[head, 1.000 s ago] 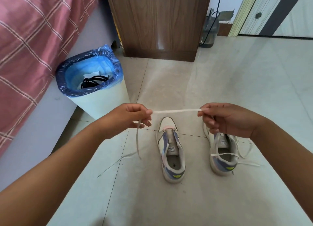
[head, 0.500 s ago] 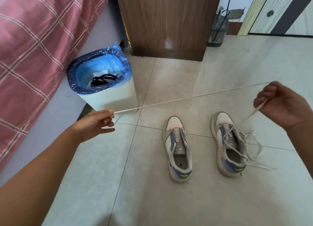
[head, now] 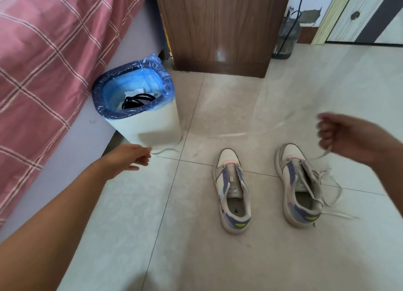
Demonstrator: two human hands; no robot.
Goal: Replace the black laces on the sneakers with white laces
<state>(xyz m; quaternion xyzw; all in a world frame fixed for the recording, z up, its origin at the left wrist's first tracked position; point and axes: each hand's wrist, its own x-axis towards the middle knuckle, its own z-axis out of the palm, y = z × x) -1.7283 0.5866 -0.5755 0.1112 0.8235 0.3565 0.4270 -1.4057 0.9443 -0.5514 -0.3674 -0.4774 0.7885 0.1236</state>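
Two sneakers stand side by side on the tiled floor [head: 135, 214], toes pointing away from the person. The left sneaker [head: 232, 190] has no lace in it. The right sneaker [head: 298, 186] is threaded with a white lace [head: 331, 195] whose loose ends trail over the floor on its right side.

The left hand [head: 130, 157] is low near the front of the bin, fingers loosely extended, and an end of a second white lace [head: 162, 151] blurs out from its fingertips; whether the fingers actually pinch it cannot be told. That lace shows as a faint, motion-blurred streak arcing across the floor toward the right hand [head: 346, 136]. The right hand is raised above the right sneaker with fingers curled, gripping a strand of white lace that hangs down toward the shoe.

A white bin [head: 152, 127] with a blue liner stands against the bed [head: 43, 62], and black laces [head: 137, 100] lie coiled inside it. A brown wooden cabinet [head: 218, 29] stands behind.
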